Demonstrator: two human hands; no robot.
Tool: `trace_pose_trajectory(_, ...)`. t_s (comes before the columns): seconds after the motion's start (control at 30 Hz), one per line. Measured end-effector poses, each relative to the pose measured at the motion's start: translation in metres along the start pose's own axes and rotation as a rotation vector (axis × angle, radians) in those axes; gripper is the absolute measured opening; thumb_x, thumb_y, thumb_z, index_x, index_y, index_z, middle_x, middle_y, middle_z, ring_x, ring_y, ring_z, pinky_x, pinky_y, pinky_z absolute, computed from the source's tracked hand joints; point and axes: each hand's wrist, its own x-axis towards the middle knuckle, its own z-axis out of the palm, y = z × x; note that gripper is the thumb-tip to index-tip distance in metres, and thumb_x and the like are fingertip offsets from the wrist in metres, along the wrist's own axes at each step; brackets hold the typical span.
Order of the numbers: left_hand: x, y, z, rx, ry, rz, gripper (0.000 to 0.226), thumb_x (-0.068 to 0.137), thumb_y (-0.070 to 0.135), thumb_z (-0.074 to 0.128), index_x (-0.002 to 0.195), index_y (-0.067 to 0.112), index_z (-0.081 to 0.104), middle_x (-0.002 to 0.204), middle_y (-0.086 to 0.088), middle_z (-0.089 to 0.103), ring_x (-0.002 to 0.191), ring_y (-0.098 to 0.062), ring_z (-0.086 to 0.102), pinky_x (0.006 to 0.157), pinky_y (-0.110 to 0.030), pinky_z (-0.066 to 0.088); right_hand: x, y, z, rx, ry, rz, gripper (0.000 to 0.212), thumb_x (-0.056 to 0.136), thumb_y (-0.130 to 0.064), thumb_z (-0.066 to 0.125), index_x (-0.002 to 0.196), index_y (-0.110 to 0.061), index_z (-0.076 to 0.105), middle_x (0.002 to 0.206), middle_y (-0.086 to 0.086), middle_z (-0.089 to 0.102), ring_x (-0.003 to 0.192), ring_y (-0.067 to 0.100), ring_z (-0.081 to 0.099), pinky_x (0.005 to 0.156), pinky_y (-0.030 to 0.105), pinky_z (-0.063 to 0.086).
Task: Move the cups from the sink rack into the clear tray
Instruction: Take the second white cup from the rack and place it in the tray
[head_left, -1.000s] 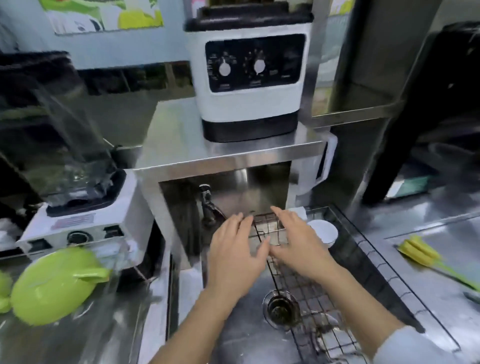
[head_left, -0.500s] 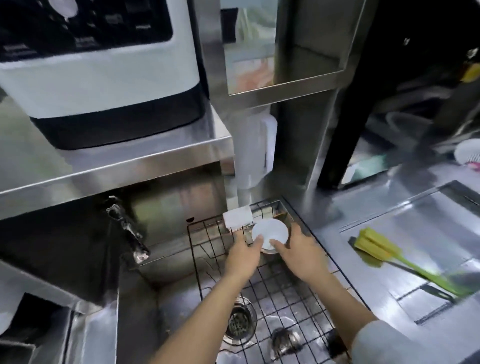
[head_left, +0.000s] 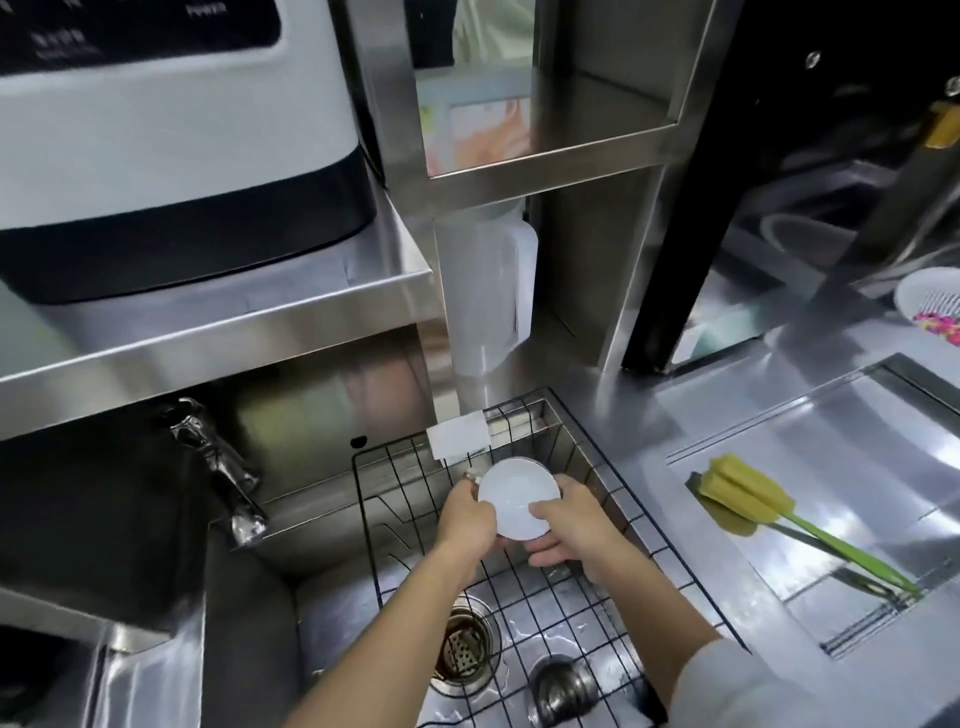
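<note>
A white cup (head_left: 514, 493) sits upside down at the far end of the black wire sink rack (head_left: 649, 525), its round base facing up. My left hand (head_left: 465, 519) grips its left side and my right hand (head_left: 569, 525) grips its right side. Both hands hide the cup's walls. A white sponge (head_left: 457, 434) rests on the rack's far rim just behind the cup. No clear tray is in view.
The steel sink has a drain (head_left: 462, 644) and a tap (head_left: 218, 467) at the left. A white and black machine (head_left: 171, 156) stands on the shelf above. A translucent jug (head_left: 491, 291) stands behind the rack. A yellow sponge brush (head_left: 748, 499) lies on the right counter.
The view swung right and closer to the rack. My hands went from hovering over the rack's far end to closing on the white cup from both sides.
</note>
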Motion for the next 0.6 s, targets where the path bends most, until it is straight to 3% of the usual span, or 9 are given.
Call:
trace_pose_trajectory(0.1,-0.009,0.005,-0.009,-0.097,-0.003,0.064,0.04,0.082,-0.011,0.034,0.088,0.024,0.053,0.101,-0.008,0.062,0.089,-0.025,0.061,0.059,-0.03,0.056,-0.012,-0.002,-0.003,0.174,-0.098,-0.071,0.038,0.086,-0.026,0.062,0.121,-0.016,0.051,0.11,0.014,0.064,0.089,0.034,0.068,0.067,0.039,0.058)
trace_pose_trajectory(0.17,-0.017,0.009,-0.019,-0.14,-0.011,0.112,0.04,0.08,-0.011,0.04,0.087,0.027,0.053,0.1,-0.005,0.063,0.092,-0.028,0.062,0.072,-0.037,0.056,-0.022,-0.007,-0.001,0.239,-0.148,-0.145,0.04,0.084,-0.042,0.06,0.118,-0.024,0.054,0.114,0.009,0.064,0.101,0.032,0.065,0.078,0.042,0.057)
trace_pose_trajectory(0.23,-0.028,0.014,-0.03,-0.168,-0.069,0.152,0.031,0.076,0.0,0.052,0.092,0.027,0.053,0.103,-0.005,0.065,0.098,-0.031,0.062,0.088,-0.046,0.05,-0.031,-0.012,0.003,0.268,-0.15,-0.205,0.041,0.083,-0.054,0.052,0.116,-0.03,0.056,0.115,0.004,0.063,0.105,0.03,0.063,0.088,0.047,0.054)
trace_pose_trajectory(0.3,-0.042,0.019,-0.042,-0.195,-0.147,0.175,0.032,0.067,0.021,0.06,0.097,0.026,0.053,0.103,-0.004,0.067,0.094,-0.028,0.063,0.093,-0.045,0.046,-0.041,-0.019,0.011,0.255,-0.134,-0.251,0.04,0.083,-0.056,0.05,0.114,-0.032,0.057,0.115,0.003,0.063,0.104,0.026,0.063,0.086,0.045,0.053)
trace_pose_trajectory(0.4,-0.059,0.018,-0.059,-0.274,-0.188,0.192,0.044,0.062,0.041,0.068,0.1,0.024,0.055,0.101,-0.003,0.068,0.097,-0.026,0.063,0.095,-0.043,0.045,-0.058,-0.026,0.027,0.231,-0.091,-0.298,0.043,0.081,-0.048,0.059,0.118,-0.026,0.053,0.118,0.005,0.06,0.102,0.021,0.062,0.078,0.035,0.053)
trace_pose_trajectory(0.5,-0.077,0.012,-0.081,-0.429,-0.175,0.199,0.054,0.062,0.046,0.071,0.106,0.016,0.06,0.099,-0.005,0.07,0.099,-0.027,0.065,0.094,-0.041,0.05,-0.078,-0.027,0.048,0.144,-0.098,-0.349,0.057,0.072,-0.047,0.069,0.121,-0.025,0.051,0.116,0.003,0.062,0.102,0.018,0.061,0.087,0.039,0.053)
trace_pose_trajectory(0.6,-0.1,0.008,-0.104,-0.503,-0.113,0.242,0.052,0.066,0.041,0.07,0.108,0.011,0.062,0.093,-0.004,0.071,0.087,-0.02,0.068,0.073,-0.027,0.056,-0.102,-0.03,0.072,0.093,-0.113,-0.397,0.047,0.076,-0.036,0.069,0.118,-0.022,0.054,0.109,0.002,0.064,0.098,0.017,0.062,0.09,0.041,0.05)
